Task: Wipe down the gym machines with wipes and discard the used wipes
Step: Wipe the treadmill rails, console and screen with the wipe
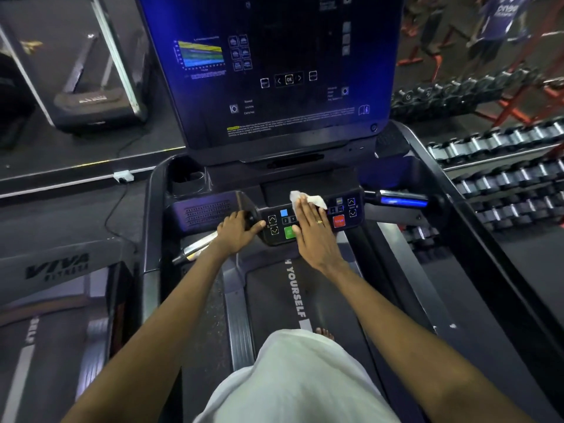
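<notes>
Wipes: one white wipe [309,199], crumpled, lying on the control panel at the 12 o'clock end of the right hand.
Hands: two, both bare.
Right hand [311,232]: fingers straight and close together, palm down and flat on the panel; the fingertips press on the wipe, which sticks out past them towards 12 and 2 o'clock. One ring [319,222] on a finger.
Left hand [236,232]: fingers curled round the handlebar [195,250] at the panel's 9 o'clock end, gripping it.
Control panel [271,238]: one, black, at centre frame; one green button [288,232] partly under the right hand, one red button [338,221] at the hand's 3 o'clock.
Screen [274,71]: one, dark, at 12 o'clock above the panel.
Treadmills: the one the person stands on, belt [274,300] at 6 o'clock; a second treadmill [58,267] at 9 o'clock.
Dumbbell racks [503,178]: rows of dumbbells at 3 o'clock, too many to count.
</notes>
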The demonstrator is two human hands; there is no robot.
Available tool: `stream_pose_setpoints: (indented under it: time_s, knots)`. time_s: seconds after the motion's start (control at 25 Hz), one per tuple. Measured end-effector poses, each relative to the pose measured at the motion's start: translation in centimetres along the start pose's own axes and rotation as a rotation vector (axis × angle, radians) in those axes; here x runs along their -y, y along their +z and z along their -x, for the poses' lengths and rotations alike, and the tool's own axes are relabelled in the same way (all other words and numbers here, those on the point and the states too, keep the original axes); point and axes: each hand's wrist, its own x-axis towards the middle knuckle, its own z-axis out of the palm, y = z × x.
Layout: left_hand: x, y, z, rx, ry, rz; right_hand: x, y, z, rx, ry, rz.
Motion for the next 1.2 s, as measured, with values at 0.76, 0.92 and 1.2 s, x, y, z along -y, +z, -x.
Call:
stream_pose_setpoints:
  time_s: [0.76,0.92,1.2]
  knots:
    - [3.2,-1.0,1.3,-0.018,0.029,0.201,6.5,-1.8,-8.9,0.324,-0.390,0.032]
    - [3.6,-0.6,1.3,-0.098,-0.005,0.356,8.7,-1.2,-11.8,0.432,-0.309,0.150]
    - [4.1,-1.0,-0.1,0.005,-0.070,0.441,8.7,-1.2,-12.0,0.413,-0.337,0.111]
